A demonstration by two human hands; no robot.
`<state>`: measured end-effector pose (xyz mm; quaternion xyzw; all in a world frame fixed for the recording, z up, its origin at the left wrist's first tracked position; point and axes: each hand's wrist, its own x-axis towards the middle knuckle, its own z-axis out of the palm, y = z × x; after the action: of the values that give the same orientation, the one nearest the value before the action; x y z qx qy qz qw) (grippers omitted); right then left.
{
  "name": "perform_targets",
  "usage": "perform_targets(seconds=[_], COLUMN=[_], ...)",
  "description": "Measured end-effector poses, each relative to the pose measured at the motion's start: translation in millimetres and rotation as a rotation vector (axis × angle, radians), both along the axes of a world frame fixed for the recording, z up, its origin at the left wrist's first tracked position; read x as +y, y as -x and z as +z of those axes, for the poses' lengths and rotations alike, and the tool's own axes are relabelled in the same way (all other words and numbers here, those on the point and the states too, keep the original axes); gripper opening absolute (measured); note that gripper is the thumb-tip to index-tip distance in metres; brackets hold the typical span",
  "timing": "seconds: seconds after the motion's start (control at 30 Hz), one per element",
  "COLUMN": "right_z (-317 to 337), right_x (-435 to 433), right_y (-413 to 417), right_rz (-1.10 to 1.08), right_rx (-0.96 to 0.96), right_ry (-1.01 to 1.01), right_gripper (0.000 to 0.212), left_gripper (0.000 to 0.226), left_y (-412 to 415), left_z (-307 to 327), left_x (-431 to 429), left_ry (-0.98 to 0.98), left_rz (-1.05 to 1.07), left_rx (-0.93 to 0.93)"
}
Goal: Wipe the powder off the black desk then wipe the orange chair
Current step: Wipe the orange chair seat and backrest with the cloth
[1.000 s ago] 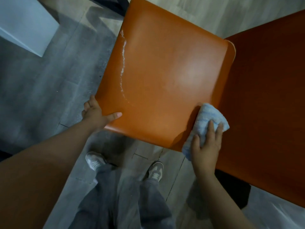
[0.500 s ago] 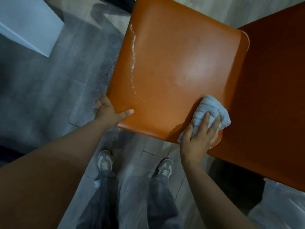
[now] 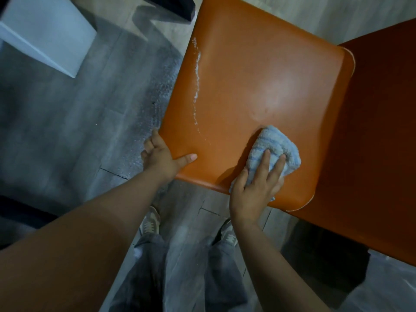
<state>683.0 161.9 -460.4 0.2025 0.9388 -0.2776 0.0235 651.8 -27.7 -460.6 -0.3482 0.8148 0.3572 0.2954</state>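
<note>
The orange chair seat [image 3: 258,75] fills the upper middle of the head view. A thin white powder line [image 3: 197,73] runs down the seat's left side. My left hand [image 3: 159,158] grips the seat's near left corner, thumb on top and fingers curled under the edge. A bunched blue-and-white striped cloth [image 3: 270,140] lies on the near right part of the seat. My right hand [image 3: 254,188] presses on it with straight, spread fingers. No black desk top is in view.
The chair's darker orange back [image 3: 378,143] stands to the right. A white box [image 3: 45,30] sits on the floor at upper left, a black frame piece [image 3: 171,7] at the top. Powder specks dust the grey floor [image 3: 157,109] left of the seat. My shoes [image 3: 149,224] are below.
My right hand has slid the cloth from the seat's near right corner leftward and further onto the seat. My left hand keeps its hold on the near left corner.
</note>
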Motion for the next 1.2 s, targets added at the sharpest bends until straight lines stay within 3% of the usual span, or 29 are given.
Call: perform_targets(seconds=[0.17,0.4,0.53,0.77,0.97,1.2], right_z=[2.3,12.8,13.4,23.1,43.7,30.6], right_x=[-12.2,-53.8,-93.2,-134.2,-97.8,-21.1], right_y=[1.3,0.6,1.0,4.2,12.5,62.0], right_rz=[0.014,0.142,0.267,0.377,0.350,0.261], right_rx=[-0.010,-0.010,0.019,-0.002,0.036,0.113], right_ry=[0.025,0.091,0.114,0.228,0.361,0.202], right_gripper=[0.062,0.060,0.060,0.061,0.054,0.046], left_gripper=[0.127,0.105,0.071,0.050,0.045,0.075], left_y=[-1.1,-11.9,-29.9,-49.3,-33.3,2.3], left_z=[-0.2,0.9,-7.0,-7.0,12.0,43.4], left_x=[-2.1,-36.2,-45.0,-78.6,-84.3,-34.5], left_ry=[-0.029,-0.311,-0.277,-0.202,-0.202,-0.120], left_rz=[-0.009,0.112,0.215,0.312,0.279,-0.042], left_rx=[0.005,0.040,0.113,0.143,0.233,0.523])
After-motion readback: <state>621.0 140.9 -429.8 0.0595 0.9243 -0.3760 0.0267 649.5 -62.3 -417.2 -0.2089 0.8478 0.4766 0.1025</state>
